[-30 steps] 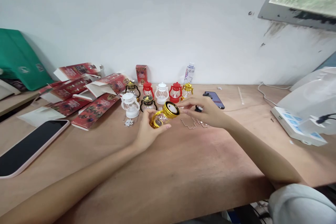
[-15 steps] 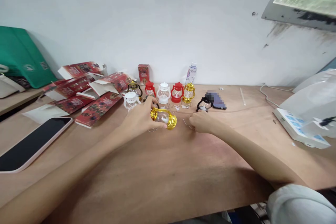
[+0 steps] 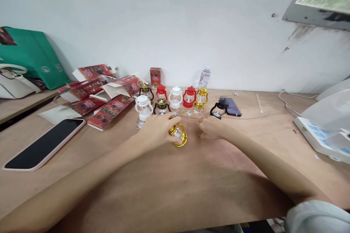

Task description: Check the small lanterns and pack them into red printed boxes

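My left hand (image 3: 156, 130) is closed round a small gold toy lantern (image 3: 179, 135) with a clear globe, resting low on the wooden table (image 3: 175, 185). My right hand (image 3: 212, 128) lies just to its right, fingers curled together on the table; what they pinch is hidden. Behind the hands stands a cluster of toy lanterns: a white one (image 3: 143, 108), a black-and-gold one (image 3: 161, 106), two red ones (image 3: 189, 97), another white one (image 3: 175, 97), a gold one (image 3: 201, 97) and a black one (image 3: 218, 110).
Opened red cartons (image 3: 109, 105) lie at the left, with a dark phone (image 3: 45, 143) in a pink case nearer me. A green bag (image 3: 35, 60), a small red box (image 3: 155, 76), a bottle (image 3: 203, 77), a blurred phone (image 3: 231, 105) and a white device (image 3: 322, 134) at the right.
The gold lantern came down from mid-air to the table in my left hand. My right hand left the lantern, dropped to the table and curled shut. The view shifted left.
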Demonstrator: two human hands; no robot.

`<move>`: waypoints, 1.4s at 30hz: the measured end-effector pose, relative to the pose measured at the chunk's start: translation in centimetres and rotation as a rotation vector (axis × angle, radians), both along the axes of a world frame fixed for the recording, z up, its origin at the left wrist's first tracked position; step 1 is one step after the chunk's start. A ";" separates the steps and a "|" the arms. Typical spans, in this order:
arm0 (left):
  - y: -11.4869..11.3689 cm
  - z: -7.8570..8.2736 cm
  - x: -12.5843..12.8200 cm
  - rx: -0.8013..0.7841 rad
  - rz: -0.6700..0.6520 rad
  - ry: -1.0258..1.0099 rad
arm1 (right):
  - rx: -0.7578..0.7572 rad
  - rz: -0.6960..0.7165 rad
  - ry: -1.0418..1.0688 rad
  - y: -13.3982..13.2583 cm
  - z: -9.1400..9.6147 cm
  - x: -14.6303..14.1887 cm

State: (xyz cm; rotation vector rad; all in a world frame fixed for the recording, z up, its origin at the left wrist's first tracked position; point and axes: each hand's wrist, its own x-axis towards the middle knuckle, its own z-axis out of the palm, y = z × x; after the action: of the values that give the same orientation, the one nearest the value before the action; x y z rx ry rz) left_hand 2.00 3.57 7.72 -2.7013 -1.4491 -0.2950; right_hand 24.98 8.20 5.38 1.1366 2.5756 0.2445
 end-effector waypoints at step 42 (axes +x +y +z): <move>2.1 -4.9 0.1 -0.791 -0.204 -0.888 | -0.670 -0.169 1.446 -1.0 4.5 -3.1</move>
State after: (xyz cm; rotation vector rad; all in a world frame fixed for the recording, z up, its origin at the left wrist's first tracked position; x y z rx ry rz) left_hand 2.13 5.66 2.78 -3.5999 -1.7136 -1.3296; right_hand 21.91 7.21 9.93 1.4505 2.9745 -1.9738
